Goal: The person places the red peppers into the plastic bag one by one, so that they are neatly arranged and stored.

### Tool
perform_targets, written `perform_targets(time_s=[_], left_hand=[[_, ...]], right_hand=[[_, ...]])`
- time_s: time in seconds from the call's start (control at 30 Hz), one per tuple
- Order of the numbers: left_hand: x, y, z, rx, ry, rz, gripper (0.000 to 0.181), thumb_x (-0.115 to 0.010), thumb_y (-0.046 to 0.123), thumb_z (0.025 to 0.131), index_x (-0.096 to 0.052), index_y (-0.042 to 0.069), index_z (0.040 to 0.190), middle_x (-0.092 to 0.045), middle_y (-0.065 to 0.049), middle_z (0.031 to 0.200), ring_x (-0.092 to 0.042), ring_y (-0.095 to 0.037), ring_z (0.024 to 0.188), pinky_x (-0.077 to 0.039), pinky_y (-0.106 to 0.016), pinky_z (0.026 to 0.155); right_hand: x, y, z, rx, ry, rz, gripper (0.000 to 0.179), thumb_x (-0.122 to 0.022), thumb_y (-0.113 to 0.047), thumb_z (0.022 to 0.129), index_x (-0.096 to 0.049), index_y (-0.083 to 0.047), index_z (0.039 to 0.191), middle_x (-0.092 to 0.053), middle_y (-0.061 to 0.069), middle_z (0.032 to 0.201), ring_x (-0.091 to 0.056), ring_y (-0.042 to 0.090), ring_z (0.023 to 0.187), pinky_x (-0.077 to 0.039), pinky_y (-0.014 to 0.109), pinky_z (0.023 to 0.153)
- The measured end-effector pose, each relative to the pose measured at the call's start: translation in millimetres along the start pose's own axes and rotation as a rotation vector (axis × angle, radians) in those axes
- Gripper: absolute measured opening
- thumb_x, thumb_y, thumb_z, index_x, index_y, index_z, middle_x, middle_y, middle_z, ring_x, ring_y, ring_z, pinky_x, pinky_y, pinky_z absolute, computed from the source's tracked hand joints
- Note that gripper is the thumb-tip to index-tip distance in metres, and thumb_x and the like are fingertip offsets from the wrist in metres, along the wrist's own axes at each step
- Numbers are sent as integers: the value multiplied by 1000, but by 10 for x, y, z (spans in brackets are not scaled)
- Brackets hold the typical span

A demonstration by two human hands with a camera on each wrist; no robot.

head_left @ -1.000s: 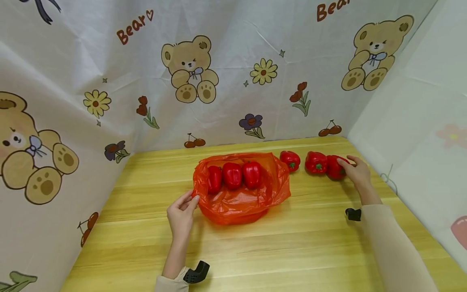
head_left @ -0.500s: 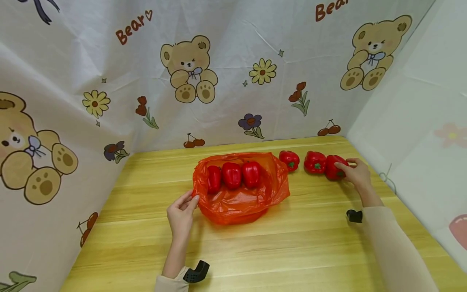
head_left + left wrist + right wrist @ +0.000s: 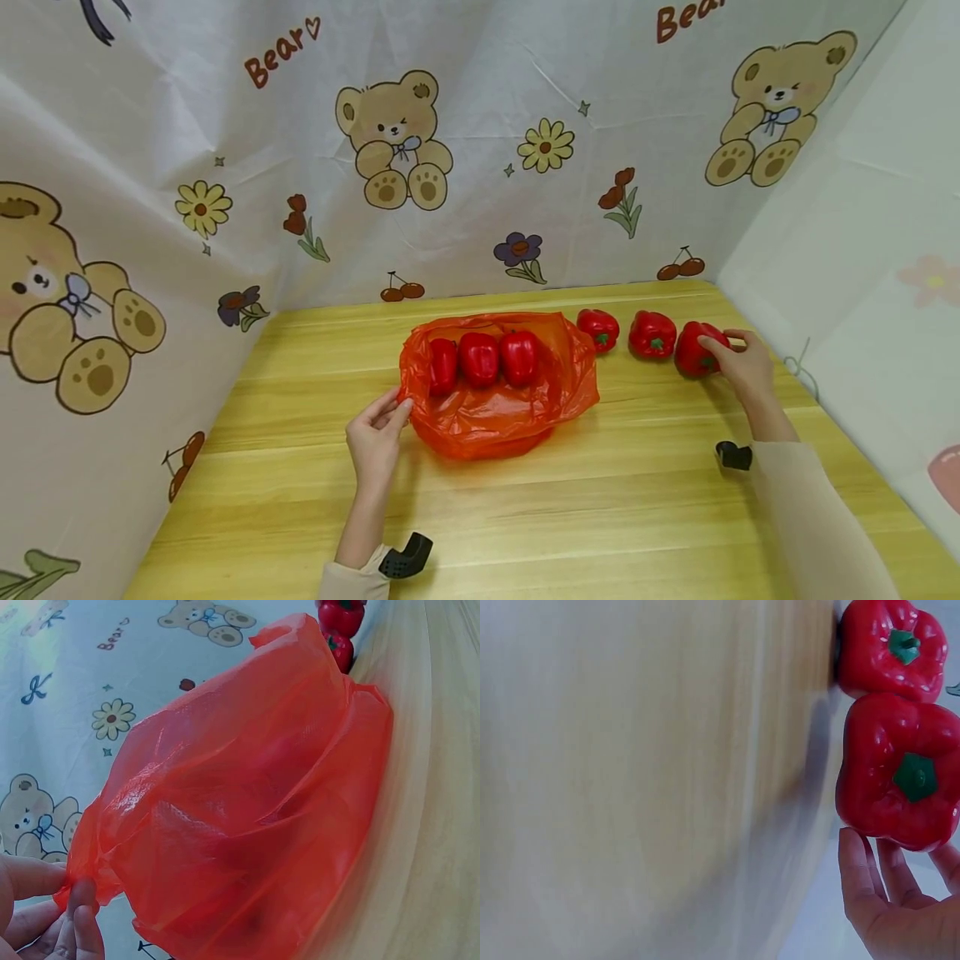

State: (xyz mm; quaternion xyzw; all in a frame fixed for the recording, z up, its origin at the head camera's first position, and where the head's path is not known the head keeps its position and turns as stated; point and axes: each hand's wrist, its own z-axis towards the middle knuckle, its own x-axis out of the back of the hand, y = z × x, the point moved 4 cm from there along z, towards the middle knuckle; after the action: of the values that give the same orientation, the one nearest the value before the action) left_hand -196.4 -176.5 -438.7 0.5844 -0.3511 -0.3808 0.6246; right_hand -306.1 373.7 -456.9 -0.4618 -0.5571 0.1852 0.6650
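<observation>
An orange-red plastic bag (image 3: pixel 487 429) stands with its mouth wide, and 3 red bell peppers (image 3: pixel 478 360) lie inside it. At the bag's left rim my left hand (image 3: pixel 375 437) pinches the plastic between thumb and fingers; the left wrist view shows this pinch on the bag (image 3: pixel 225 810) too. Over on the right, my right hand (image 3: pixel 752 368) grips a red bell pepper (image 3: pixel 695 354) from its right side. The right wrist view shows the fingers against this bell pepper (image 3: pixel 900 776), whose green stem faces the camera. Part of it is hidden behind the fingers in the head view.
Two more red bell peppers sit in a row on the wooden table (image 3: pixel 570 517): one bell pepper (image 3: pixel 652 335) beside the gripped one, another bell pepper (image 3: pixel 598 328) by the bag's right rim. Bear-printed cloth (image 3: pixel 465 233) hangs behind; a white wall (image 3: pixel 847 250) borders the right.
The gripped bell pepper has shifted slightly right and toward me with my right hand, leaving a small gap to its neighbour in the head view. My left hand keeps its pinch on the bag.
</observation>
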Motion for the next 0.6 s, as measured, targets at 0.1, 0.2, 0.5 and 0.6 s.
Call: perform_targets(time_s=[0.1,0.2,0.5,0.6], left_hand=[[1,4,1,-1,2,5,33,-74,4,85,-68,-6,117,-68,-21,99,-64,2,69,-57,-13,65],[3,7,0,1,2,11,33,-74,5,85,-69,-5,117,-68,-21,100,-64,2,70,-57,-14,65],[3,20,-3,-18,4,-1,33,-74,3,85,-69,-6,116,-68,-17,96,-64,2,69,-57,-13,65],[7,21,-6,-20,6,1,33,-74,3,85,-69,-6,116,-68,-17,96,-64,2,69,-57,-12,64]], right_hand=[[17,-46,-52,2,33,42,72,-59,-53,91,-41,-4,140,-49,17,121,-48,14,85,-48,12,55],[31,-124,-120,6,46,113,61,-62,-51,90,-46,-11,132,-48,5,113,-47,6,82,-52,12,58],[-41,-657,-526,24,49,253,54,-65,-49,89,-46,-19,130,-46,-4,105,-53,5,82,-55,11,64],[-166,-884,-686,79,30,256,61,-65,-47,90,-44,-13,136,-47,-2,108,-54,8,81,-55,11,63]])
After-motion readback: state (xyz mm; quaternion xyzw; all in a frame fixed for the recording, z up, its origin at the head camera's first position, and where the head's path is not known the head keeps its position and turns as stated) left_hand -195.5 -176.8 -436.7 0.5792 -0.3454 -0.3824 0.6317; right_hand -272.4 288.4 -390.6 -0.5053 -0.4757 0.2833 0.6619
